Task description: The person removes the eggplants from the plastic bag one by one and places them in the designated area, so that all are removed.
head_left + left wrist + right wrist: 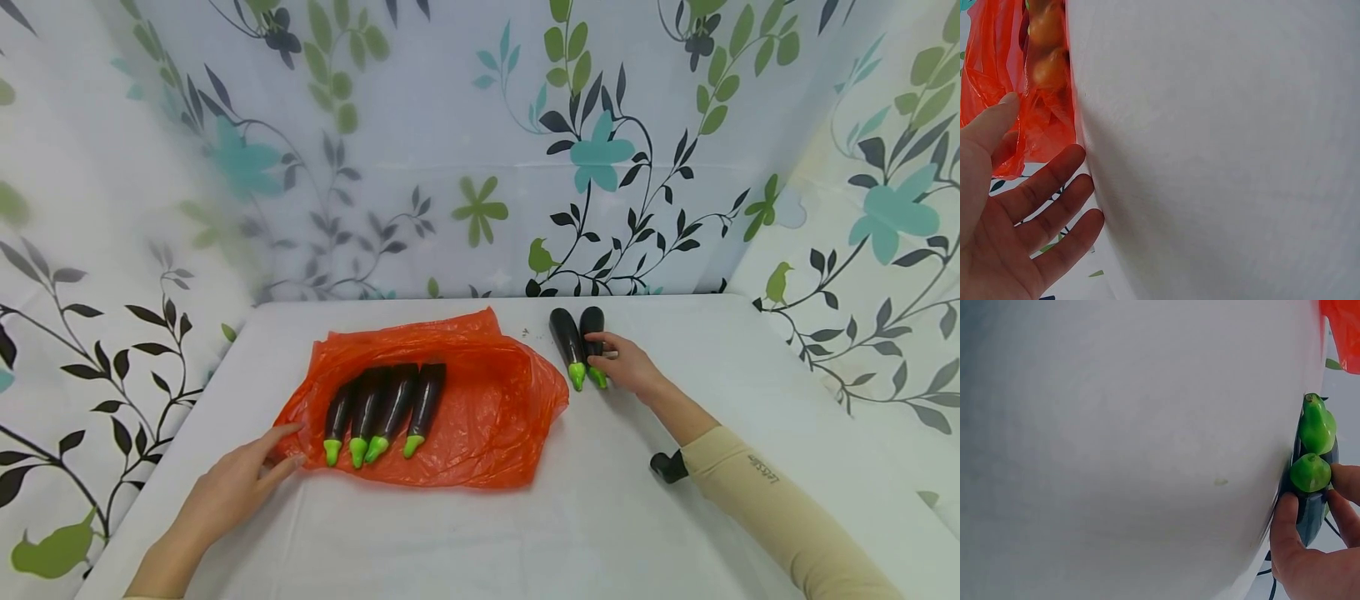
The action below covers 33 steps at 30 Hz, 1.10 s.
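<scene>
An orange-red plastic bag [487, 425] lies spread on the white table, its mouth facing me. Inside it several dark eggplants [365, 408] with green caps lie side by side. At the bag's left edge rests my left hand [225, 492], fingers loosely extended against the plastic and the tabletop. To the right of the bag, two more eggplants lie close together. My right hand [630, 364] grips the right-hand eggplant [592, 320], thumb and fingers on either side near its green cap [1310, 473]. The other eggplant [565, 335] lies just left of it.
The white table [465, 542] reaches back to a leaf-patterned curtain [480, 150], with similar patterned cloth at both sides. A small black device [667, 467] sits at the right wrist, by the beige sleeve [772, 508].
</scene>
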Each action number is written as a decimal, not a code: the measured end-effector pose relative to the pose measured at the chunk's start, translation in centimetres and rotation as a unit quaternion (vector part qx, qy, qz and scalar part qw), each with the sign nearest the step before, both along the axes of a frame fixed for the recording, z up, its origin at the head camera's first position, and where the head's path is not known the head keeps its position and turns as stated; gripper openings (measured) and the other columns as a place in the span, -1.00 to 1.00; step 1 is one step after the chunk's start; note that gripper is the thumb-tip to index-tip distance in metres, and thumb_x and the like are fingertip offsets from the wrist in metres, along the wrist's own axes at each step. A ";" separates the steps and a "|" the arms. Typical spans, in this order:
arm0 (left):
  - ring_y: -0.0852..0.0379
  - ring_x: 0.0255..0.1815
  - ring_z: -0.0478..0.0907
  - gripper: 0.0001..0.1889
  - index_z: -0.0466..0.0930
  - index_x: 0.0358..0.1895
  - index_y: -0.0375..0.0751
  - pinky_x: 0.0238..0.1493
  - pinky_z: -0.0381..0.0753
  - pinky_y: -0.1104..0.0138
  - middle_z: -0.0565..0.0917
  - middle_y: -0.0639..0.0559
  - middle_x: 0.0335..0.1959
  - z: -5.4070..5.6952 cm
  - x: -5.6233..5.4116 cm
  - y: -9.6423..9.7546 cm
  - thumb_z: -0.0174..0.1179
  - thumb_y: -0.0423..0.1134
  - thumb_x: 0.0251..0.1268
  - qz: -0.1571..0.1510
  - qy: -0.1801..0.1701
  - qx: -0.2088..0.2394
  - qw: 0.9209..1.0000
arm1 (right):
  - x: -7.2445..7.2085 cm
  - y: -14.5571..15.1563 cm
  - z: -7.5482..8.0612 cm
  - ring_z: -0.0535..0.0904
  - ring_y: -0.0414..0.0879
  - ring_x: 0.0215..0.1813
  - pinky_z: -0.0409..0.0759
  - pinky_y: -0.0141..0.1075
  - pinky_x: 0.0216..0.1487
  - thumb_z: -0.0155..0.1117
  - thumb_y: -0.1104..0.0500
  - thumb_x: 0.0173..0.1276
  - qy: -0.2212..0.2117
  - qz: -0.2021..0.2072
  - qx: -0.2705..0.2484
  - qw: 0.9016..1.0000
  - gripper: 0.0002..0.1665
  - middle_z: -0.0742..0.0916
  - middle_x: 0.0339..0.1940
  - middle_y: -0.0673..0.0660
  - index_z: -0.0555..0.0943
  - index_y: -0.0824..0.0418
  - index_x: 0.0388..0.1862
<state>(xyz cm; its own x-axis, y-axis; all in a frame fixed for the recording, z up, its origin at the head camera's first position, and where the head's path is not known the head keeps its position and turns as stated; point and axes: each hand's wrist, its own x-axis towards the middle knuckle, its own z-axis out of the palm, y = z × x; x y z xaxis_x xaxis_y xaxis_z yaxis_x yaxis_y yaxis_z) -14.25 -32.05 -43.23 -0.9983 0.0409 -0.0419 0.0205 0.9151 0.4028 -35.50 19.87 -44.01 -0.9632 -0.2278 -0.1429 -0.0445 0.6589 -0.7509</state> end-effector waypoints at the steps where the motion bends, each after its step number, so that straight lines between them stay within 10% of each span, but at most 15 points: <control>1: 0.05 -0.28 0.55 -0.40 0.40 0.33 -0.17 -0.35 0.57 0.04 0.64 -0.02 -0.26 0.0 0.0 0.0 0.21 0.08 0.34 0.000 -0.001 0.000 1.000 | 0.0 0.0 0.0 0.31 0.28 0.34 0.46 0.09 0.21 0.13 0.11 0.48 0.000 0.000 0.000 1.000 -0.41 0.34 0.41 0.39 0.33 0.13 0.45; 33: 0.04 -0.25 0.57 -0.39 0.40 0.33 -0.16 -0.32 0.58 0.01 0.64 0.05 -0.29 -0.1 0.0 -0.1 0.19 0.12 0.34 -0.004 0.009 -0.001 1.000 | 0.0 0.6 0.5 0.33 0.32 0.37 0.45 0.12 0.19 0.14 0.14 0.47 -0.001 -0.006 0.011 1.000 -0.39 0.29 0.44 0.41 0.31 0.13 0.46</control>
<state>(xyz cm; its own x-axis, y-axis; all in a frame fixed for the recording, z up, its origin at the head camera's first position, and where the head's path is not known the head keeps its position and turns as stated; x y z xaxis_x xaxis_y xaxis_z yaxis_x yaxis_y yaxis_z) -14.21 -32.13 -43.35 -0.9985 0.0490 -0.0245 0.0351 0.9158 0.4001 -35.46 20.45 -43.54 -0.9656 -0.2129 -0.1495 -0.0347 0.6751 -0.7369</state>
